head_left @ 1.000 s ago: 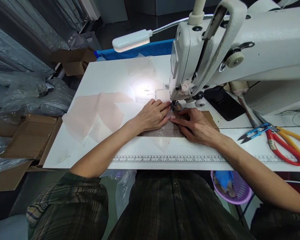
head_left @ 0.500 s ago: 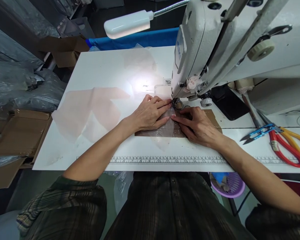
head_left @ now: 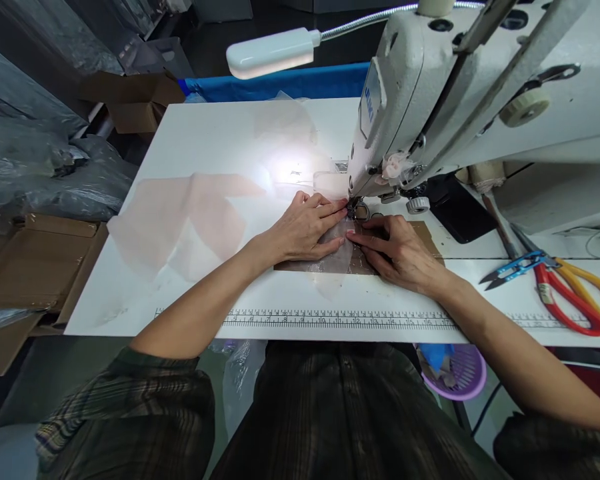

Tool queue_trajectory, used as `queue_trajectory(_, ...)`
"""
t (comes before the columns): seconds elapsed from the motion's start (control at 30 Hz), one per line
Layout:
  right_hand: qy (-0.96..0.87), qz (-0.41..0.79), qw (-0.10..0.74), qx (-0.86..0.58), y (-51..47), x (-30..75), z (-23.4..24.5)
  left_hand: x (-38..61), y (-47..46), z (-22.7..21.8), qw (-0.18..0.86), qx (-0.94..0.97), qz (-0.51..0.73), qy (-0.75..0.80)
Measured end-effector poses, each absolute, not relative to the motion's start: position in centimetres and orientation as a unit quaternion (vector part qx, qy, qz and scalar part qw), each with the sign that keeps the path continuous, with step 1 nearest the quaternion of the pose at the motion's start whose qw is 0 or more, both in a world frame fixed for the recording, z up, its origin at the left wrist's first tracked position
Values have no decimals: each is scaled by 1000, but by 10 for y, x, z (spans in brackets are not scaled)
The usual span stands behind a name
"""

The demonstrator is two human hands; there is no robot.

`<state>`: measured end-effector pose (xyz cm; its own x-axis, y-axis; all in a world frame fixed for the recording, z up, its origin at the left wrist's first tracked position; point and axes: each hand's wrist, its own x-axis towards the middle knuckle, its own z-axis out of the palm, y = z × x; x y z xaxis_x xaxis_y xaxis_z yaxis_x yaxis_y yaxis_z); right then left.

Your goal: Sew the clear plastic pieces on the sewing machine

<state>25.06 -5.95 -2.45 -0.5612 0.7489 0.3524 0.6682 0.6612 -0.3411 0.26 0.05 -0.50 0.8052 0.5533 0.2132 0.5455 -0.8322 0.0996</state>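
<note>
My left hand [head_left: 310, 227] lies palm down with its fingers spread on a piece of sheer pale fabric [head_left: 337, 260], its fingertips beside the presser foot [head_left: 353, 208] of the sewing machine [head_left: 390, 113]. My right hand [head_left: 400, 253] rests just right of the foot, fingers apart and pointing left, the index fingertip touching the fabric near the left thumb. Under the fabric and both hands is a brown sheet [head_left: 427, 237]. More pale pink sheer pieces [head_left: 155, 213] lie on the white table to the left.
Blue thread snips [head_left: 513, 269] and scissors with red and yellow handles [head_left: 570, 300] lie right of my right arm. A black phone [head_left: 463, 207] sits under the machine arm. A printed ruler [head_left: 320, 320] runs along the table's front edge. A white lamp [head_left: 273, 53] hangs above.
The whole view has shifted slightly, so the machine and lamp appear a little farther right. Both hands keep nearly the same places on the fabric by the presser foot.
</note>
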Motion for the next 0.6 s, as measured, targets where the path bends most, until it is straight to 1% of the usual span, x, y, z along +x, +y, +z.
queue_trajectory(0.5, -877, 76, 244, -406, -62, 248, -20, 3, -1, -7, -12, 949, 113, 294)
queue_trajectory(0.6, -876, 75, 245, -408, -61, 247, -22, 4, -3, -8, -37, 947, 123, 295)
